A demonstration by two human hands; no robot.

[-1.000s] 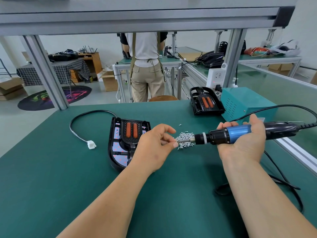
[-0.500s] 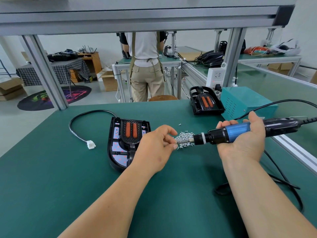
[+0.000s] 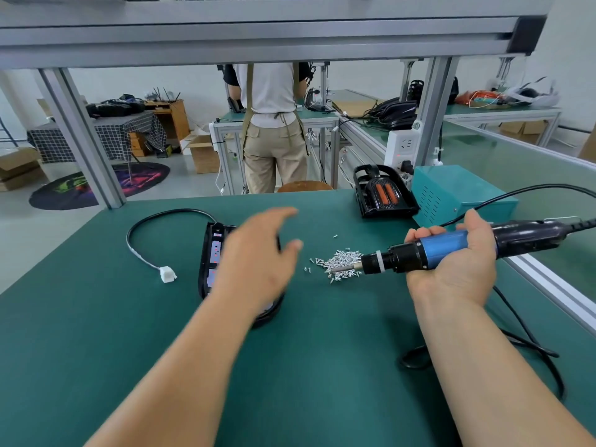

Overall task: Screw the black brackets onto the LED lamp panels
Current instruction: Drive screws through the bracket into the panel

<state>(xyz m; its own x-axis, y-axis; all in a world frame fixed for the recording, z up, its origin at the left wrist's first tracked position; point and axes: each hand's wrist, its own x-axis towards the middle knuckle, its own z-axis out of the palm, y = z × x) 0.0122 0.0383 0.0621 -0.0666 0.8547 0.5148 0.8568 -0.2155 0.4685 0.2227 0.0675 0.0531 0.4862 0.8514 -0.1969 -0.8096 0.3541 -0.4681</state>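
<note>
A black LED lamp panel [image 3: 211, 253] with a bracket lies on the green mat, mostly hidden under my left hand [image 3: 258, 253]. That hand hovers over it, blurred, with fingers spread and nothing in them. My right hand [image 3: 458, 269] grips a blue-and-black electric screwdriver [image 3: 445, 250], held level with its bit pointing left. The bit tip sits at a pile of small silver screws [image 3: 338, 264]. A second lamp panel [image 3: 383, 196] with orange strips lies at the back of the table.
A teal power box [image 3: 458, 195] stands at the back right. The lamp's black cable with a white plug [image 3: 167, 274] curls on the left. The screwdriver cord [image 3: 529, 340] loops near my right forearm. A person [image 3: 274, 124] stands at a bench beyond the table.
My left hand has let go at the bit tip and swung left over the lamp panel, fingers spread. My right hand and the screwdriver have stayed almost still.
</note>
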